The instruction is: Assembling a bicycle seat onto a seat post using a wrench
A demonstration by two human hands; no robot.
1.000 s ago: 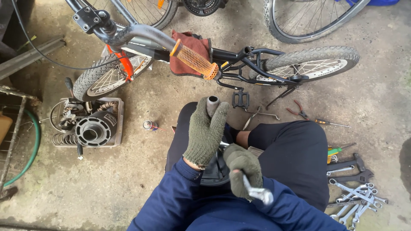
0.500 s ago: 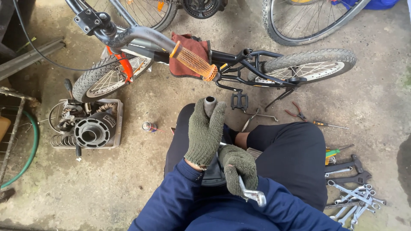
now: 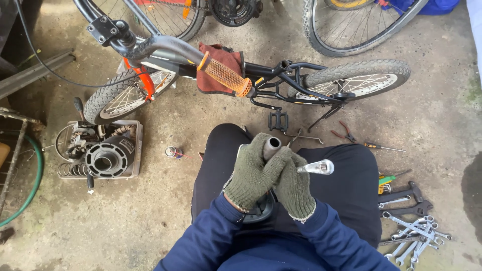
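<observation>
I sit on the concrete floor wearing green knit gloves and a blue top. My left hand point(image 3: 251, 173) grips a dark metal tube point(image 3: 271, 146) that stands upright over my lap. A black rounded part point(image 3: 262, 210) lies below both hands, mostly hidden. My right hand point(image 3: 295, 184) presses against the left and holds a shiny metal tool point(image 3: 317, 167) whose rounded end points right. A small bicycle point(image 3: 241, 75) with an orange handlebar grip point(image 3: 226, 76) and a red rag lies on its side just beyond my knees.
A tray of bicycle parts point(image 3: 103, 153) sits at left, with a small spray can point(image 3: 172, 151) near it. Pliers point(image 3: 344, 132) and a screwdriver point(image 3: 381, 147) lie ahead right. Several spanners point(image 3: 411, 233) are at my right. Larger wheels point(image 3: 351, 30) stand beyond. A green hose point(image 3: 32, 183) curves at far left.
My right hand rose from low in my lap up against the left hand, and the shiny tool now points right beside the tube. The left hand kept its grip.
</observation>
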